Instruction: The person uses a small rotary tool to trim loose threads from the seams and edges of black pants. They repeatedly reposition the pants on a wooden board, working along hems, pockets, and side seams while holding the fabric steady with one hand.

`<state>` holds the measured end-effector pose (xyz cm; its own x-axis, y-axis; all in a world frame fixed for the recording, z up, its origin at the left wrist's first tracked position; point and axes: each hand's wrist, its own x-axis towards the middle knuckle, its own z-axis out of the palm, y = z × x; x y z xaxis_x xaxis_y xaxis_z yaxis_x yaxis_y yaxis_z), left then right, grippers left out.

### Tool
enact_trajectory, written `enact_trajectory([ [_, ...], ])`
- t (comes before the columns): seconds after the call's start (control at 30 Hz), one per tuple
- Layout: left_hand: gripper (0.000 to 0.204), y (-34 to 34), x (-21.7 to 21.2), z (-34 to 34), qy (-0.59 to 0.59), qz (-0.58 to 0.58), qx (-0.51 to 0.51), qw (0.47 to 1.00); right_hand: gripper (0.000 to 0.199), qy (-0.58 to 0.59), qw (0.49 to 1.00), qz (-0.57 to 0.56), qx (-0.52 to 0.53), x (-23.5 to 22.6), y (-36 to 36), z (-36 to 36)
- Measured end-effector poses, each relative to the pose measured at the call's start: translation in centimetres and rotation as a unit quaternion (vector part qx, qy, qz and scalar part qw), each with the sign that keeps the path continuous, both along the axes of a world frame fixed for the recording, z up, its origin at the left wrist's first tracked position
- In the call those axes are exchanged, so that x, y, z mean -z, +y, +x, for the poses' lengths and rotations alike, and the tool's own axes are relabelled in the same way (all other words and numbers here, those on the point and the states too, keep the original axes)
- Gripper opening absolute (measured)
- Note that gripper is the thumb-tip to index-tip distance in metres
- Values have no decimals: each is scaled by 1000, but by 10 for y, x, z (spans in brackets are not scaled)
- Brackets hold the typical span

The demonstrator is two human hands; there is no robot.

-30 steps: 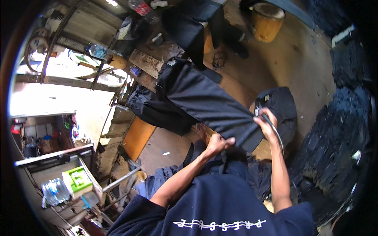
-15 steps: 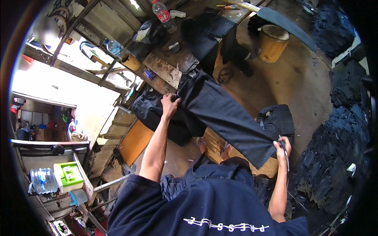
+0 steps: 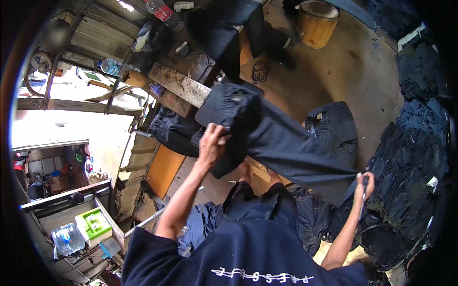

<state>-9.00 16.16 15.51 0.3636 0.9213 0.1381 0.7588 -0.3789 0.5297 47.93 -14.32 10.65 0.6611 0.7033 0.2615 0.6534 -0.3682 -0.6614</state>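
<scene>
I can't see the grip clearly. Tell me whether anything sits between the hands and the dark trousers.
Nothing visible does. The left hand grips the dark trousers at the waist end, and the right hand pinches the leg end directly, the cloth stretched between them.

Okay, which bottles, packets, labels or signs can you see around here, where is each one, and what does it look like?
Clear plastic bottle, red label band: top, on the wooden bench.
Clear bottle, pale blue label: upper left of the bench.
Large clear water bottle: lower left, lying on a shelf.
Small white tag: right, on the dark garment pile.
No signs or screens.
</scene>
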Motion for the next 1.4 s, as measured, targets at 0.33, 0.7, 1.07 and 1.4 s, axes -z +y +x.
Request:
enact_trajectory([
  [0.33,74,-97,-2,194,-135,-281,56,948,31,-241,924,13,295,-61,144,299],
  [0.7,48,-8,19,85,-81,42,-179,980,31,47,968,165,-186,-100,283,21],
  [1.07,55,-29,56,72,45,61,-171,982,53,120,926,20,-357,-7,159,-239],
  [1.4,63,209,79,-50,44,160,-57,984,50,154,934,85,-311,8,280,-395],
])
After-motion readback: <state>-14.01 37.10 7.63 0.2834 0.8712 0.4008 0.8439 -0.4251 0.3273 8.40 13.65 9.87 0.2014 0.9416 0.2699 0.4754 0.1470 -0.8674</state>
